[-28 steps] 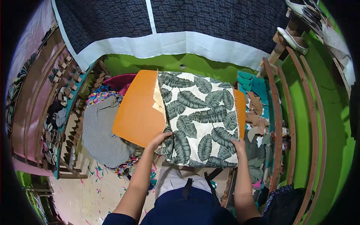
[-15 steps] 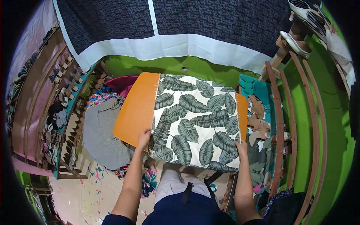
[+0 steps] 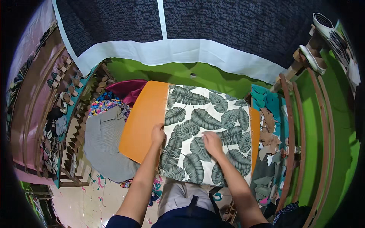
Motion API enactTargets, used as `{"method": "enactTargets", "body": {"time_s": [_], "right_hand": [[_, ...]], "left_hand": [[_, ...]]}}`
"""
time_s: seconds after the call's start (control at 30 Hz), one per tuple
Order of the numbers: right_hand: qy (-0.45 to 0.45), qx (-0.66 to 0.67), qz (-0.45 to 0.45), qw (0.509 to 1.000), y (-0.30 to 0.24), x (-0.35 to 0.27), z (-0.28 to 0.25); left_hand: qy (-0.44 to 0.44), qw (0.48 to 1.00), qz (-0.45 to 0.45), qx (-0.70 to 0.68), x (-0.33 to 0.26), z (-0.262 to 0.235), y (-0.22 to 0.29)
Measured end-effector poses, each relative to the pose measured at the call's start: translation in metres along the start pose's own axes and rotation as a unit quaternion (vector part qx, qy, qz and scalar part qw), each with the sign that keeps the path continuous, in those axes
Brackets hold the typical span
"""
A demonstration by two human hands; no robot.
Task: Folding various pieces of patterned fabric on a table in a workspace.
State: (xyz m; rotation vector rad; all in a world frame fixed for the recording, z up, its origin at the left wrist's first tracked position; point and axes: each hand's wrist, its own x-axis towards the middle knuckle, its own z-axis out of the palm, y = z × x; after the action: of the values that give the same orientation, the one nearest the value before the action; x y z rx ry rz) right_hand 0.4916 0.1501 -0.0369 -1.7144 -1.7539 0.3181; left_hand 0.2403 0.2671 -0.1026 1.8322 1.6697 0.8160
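A piece of fabric [image 3: 208, 159] printed with dark grey-green leaves on white lies spread over an orange table [image 3: 144, 117]. Its left edge is frayed. At that edge my left hand [image 3: 158, 134] is closed on the fabric, its fingertips partly hidden. My right hand [image 3: 212, 143] rests near the middle of the print, fingers bent a little and apart, with nothing visible in it. The fabric's near edge reaches the front of the table, close to my body.
Grey cloth [image 3: 108, 140] and maroon cloth [image 3: 129, 90] lie left of the table. A rack of shoe forms [image 3: 72, 91] stands farther left. Fabric scraps [image 3: 268, 136] fill the right side beside wooden rails [image 3: 291, 140]. Dark curtain cloth [image 3: 228, 26] hangs behind.
My right hand has left the fabric's right edge and moved left onto its middle. My left hand stays at the left edge, slightly farther up. The whole view has shifted a little.
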Motion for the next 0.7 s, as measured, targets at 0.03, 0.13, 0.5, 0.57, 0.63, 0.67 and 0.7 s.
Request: {"method": "enactTargets", "body": {"time_s": [0.03,0.13,0.5,0.57,0.63,0.67,0.7], "right_hand": [[-0.005,0.018,0.025,1.0,-0.012,0.016,0.014],[-0.042,0.022,0.101,0.994,-0.038,0.067,0.053],[-0.167,-0.076,0.165,0.969,-0.056,0.153,0.129],[-0.193,-0.083,0.161,0.964,-0.063,0.159,0.123],[-0.252,-0.121,0.162,0.946,-0.075,0.164,0.117],[-0.252,-0.123,0.166,0.946,-0.072,0.162,0.123],[-0.252,-0.133,0.165,0.944,-0.068,0.158,0.133]], "left_hand": [[-0.036,0.994,-0.074,-0.072,0.001,0.005,0.009],[0.006,0.997,0.012,-0.075,0.004,-0.003,0.035],[-0.146,0.985,-0.02,0.084,0.011,-0.01,0.027],[-0.159,0.983,-0.092,0.026,0.005,-0.018,0.028],[-0.17,0.979,-0.109,0.013,0.0,-0.021,0.023],[-0.181,0.976,-0.123,-0.001,-0.003,-0.022,0.023],[-0.17,0.979,-0.114,0.0,-0.006,-0.022,0.022]]}}
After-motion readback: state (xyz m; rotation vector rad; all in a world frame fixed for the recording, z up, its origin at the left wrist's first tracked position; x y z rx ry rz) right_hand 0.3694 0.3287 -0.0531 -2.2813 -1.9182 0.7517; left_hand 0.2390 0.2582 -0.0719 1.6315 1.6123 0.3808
